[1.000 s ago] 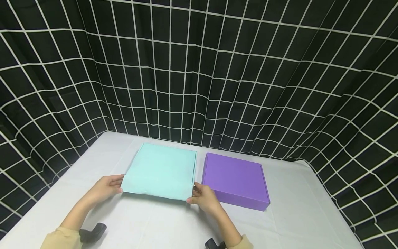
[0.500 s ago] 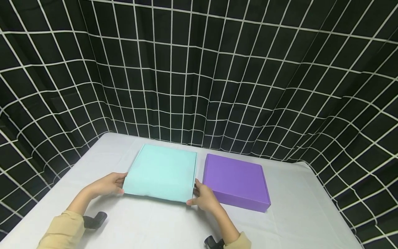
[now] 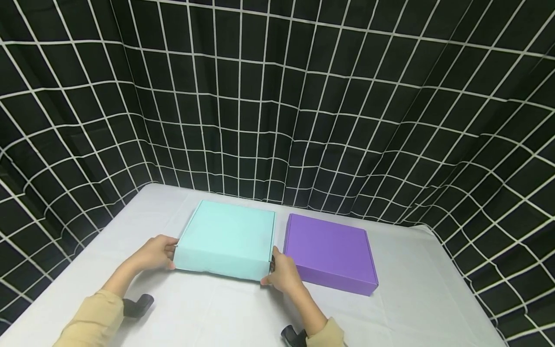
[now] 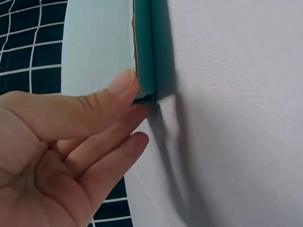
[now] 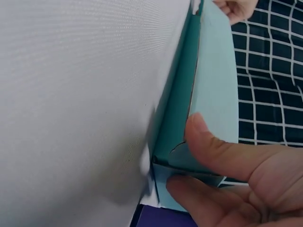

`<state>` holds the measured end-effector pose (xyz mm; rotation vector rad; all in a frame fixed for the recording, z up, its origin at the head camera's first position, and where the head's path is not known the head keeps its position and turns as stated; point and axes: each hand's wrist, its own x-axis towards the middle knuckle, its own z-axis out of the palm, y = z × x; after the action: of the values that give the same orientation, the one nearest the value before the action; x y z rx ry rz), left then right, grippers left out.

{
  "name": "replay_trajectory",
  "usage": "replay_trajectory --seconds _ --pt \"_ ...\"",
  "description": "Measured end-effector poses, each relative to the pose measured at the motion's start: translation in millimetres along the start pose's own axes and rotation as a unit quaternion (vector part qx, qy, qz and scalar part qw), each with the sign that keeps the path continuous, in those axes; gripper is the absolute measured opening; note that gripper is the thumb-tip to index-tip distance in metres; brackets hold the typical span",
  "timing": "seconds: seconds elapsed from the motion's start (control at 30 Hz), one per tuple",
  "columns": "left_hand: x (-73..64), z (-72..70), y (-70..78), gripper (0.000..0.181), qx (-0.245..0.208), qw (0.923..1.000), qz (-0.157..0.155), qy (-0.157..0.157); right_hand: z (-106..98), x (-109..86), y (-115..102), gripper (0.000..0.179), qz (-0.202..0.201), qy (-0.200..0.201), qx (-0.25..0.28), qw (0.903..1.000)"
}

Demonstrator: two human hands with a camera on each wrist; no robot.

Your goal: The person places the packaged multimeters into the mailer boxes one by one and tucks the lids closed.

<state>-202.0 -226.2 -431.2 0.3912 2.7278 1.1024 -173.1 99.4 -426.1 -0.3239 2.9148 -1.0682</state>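
A flat, light teal cardboard box (image 3: 230, 229) lies on the white-covered table, its lid down over the top. The lid's front flap (image 3: 221, 262) hangs over the front side. At the left front corner, my left hand (image 3: 153, 253) holds the box, with the thumb on the flap's lower edge and fingers by the side. My right hand (image 3: 284, 272) grips the opposite front corner the same way. In the right wrist view a narrow gap shows between the flap's edge and the darker teal inner wall (image 5: 177, 94).
A closed purple box (image 3: 329, 253) sits just right of the teal one, close to my right hand. The white tablecloth (image 3: 416, 289) extends to either side and in front. Black curtains with a white grid (image 3: 277, 96) rise behind the table and along its sides.
The front flap has swung down from sloping outward to nearly upright against the box front. Both hands have followed it at the corners, the left shifting slightly right.
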Motion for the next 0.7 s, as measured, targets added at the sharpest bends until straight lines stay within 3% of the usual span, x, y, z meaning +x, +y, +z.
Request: replay_trajectory --seconds 0.17,0.33,0.7 --pt "5.8 3.9 3.6 0.067 0.054 0.9978 -0.017 0.034 3 4.5 -4 0.070 -0.001 0.046 -0.047 0.9978" --pt "9.7 6.8 5.2 0.053 0.079 0.9947 -0.022 0.062 4 6.4 -6 0.050 0.011 0.074 -0.050 0.9959" --pt "16.8 11.4 5.1 0.037 0.112 0.9870 -0.026 0.113 9 8.2 -7 0.047 0.004 0.119 -0.053 0.9915"
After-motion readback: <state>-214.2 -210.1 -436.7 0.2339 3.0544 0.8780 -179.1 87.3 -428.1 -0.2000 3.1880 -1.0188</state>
